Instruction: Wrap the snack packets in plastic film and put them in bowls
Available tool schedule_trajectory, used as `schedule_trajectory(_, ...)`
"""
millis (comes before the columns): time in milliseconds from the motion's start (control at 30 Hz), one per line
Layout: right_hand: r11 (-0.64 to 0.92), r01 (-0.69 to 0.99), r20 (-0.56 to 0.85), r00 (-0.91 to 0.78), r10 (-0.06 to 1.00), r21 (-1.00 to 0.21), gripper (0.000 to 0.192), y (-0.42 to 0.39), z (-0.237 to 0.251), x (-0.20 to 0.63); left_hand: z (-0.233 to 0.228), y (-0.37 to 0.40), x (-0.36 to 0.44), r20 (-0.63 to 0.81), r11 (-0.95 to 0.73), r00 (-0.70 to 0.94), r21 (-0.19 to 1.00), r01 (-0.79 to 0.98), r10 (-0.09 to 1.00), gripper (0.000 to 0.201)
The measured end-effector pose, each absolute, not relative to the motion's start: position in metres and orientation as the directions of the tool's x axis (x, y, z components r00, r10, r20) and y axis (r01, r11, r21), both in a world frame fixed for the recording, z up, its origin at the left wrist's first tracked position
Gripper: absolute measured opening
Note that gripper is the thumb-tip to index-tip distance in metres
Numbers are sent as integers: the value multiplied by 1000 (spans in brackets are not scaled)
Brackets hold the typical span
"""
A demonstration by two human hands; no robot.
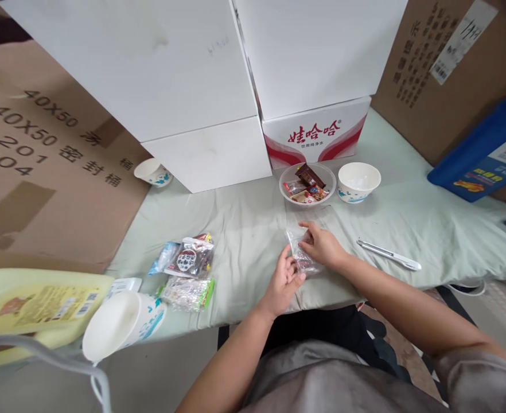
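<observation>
A small clear plastic bag [306,265] lies at the front of the cloth-covered table, between my two hands. My left hand [282,282] grips its left and lower edge with curled fingers. From the right, my right hand [324,245] pinches the upper part of the bag, its fingers bent over the film. Something dark reddish shows through the plastic, too blurred to name. Just behind the hands stands a clear bowl [284,198] of wrapped snacks [308,179]. A white paper bowl [358,179] is beside it.
A utility knife [388,254] lies to the right. Several packaged snacks [188,258] are piled on the left. A paper bowl [119,327] and a yellow jug [33,310] stand at the left front edge. White boxes [218,155] line the back; a blue bottle [485,152] leans at right.
</observation>
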State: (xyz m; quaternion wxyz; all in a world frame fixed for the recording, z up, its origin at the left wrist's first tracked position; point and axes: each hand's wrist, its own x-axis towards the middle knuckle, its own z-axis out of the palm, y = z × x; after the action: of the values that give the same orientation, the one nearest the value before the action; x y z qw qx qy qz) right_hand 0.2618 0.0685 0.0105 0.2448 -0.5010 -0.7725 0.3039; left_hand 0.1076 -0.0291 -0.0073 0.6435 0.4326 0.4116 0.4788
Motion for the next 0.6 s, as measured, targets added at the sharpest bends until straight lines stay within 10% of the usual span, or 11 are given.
schedule_trajectory(333,502,699,234,-449,862,-509,46,66,-6,261,15,-31,111,0,-26,106,967,252,994,19)
schedule_trajectory(600,507,691,267,-433,861,-515,44,68,-5,262,20,33,96,289,-279,130,565,777,948,11)
